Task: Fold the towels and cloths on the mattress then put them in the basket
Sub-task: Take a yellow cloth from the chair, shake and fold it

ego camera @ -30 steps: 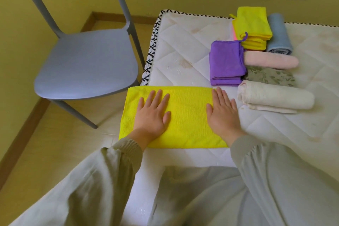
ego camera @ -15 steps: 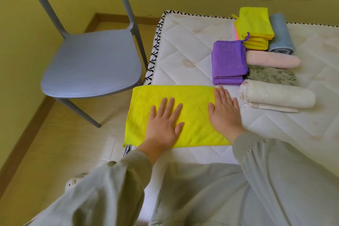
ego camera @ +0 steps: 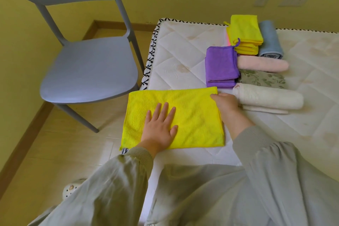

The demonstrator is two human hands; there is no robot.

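The spread cloth [ego camera: 192, 115] is yellow, the stack [ego camera: 221, 64] purple, the chair [ego camera: 91, 73] grey-blue.

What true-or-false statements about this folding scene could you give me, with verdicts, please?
1. The left hand lies flat on the yellow cloth. True.
2. The right hand lies flat on the middle of that cloth. False: its fingers curl at the cloth's right edge.
3. The purple cloth is folded. True.
4. The blue towel lies on the chair. False: it lies on the mattress, beside the yellow stack.
5. The cream towel is spread out flat. False: it is rolled up.
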